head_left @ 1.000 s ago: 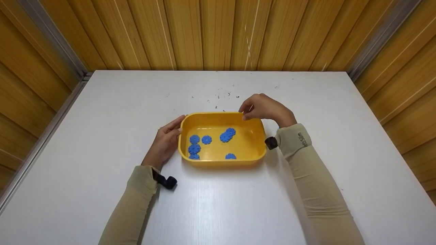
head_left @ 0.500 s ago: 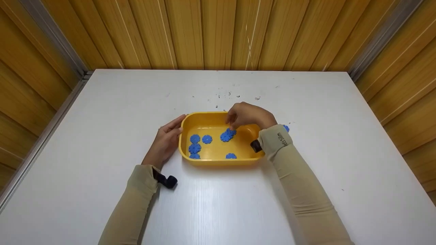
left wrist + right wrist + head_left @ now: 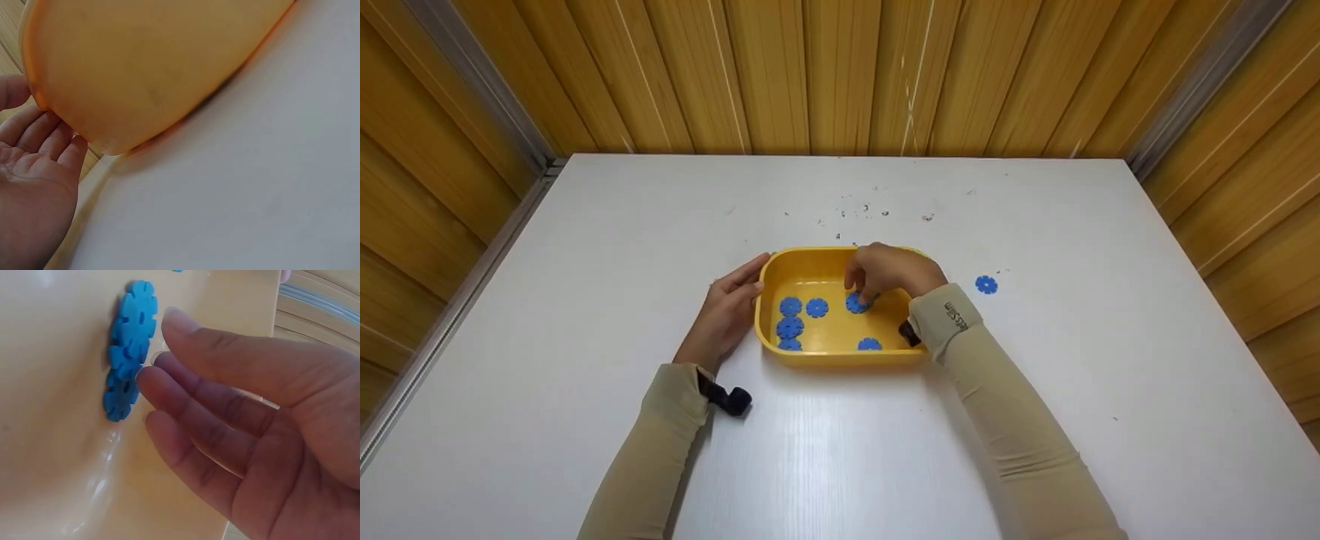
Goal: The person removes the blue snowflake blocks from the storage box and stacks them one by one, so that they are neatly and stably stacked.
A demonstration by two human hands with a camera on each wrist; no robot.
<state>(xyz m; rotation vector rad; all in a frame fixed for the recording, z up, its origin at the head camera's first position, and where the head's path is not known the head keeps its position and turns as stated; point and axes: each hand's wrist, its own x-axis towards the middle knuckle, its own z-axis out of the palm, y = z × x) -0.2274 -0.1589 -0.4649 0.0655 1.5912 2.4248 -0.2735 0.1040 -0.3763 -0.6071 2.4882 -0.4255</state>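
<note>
Now inside the tub: right hand down at the overlapping discs

At the left, the left hand [image 3: 725, 309] grips the end of the yellow tub [image 3: 847, 360], thumb at the rim and the other fingers nearly straight along the outer wall; hand and tub have barely moved over the last second. The tub stands mid-table, well apart from the left and right edges of the table [image 3: 645, 225].

By the tub's left wall, down to its near-left corner, runs a close row of notched blue building discs [image 3: 790, 327], with a single disc [image 3: 817, 307] just to its right. Overlapping discs [image 3: 853, 304] lie near the middle of the floor; another disc [image 3: 870, 344] sits at the near wall, partly hidden.

The right hand [image 3: 891, 270] has come down from the far rim to the overlapping discs. Its thumb stands apart from loosely bent fingers, nothing gripped between them; whether a tip touches a disc, I cannot tell. The work, I judge, has shifted to that group, with no piece in hand yet.

Farther right, toward the table's right edge, a loose disc [image 3: 987, 284] lies outside the tub, uncovered now the wrist has moved away.
</note>
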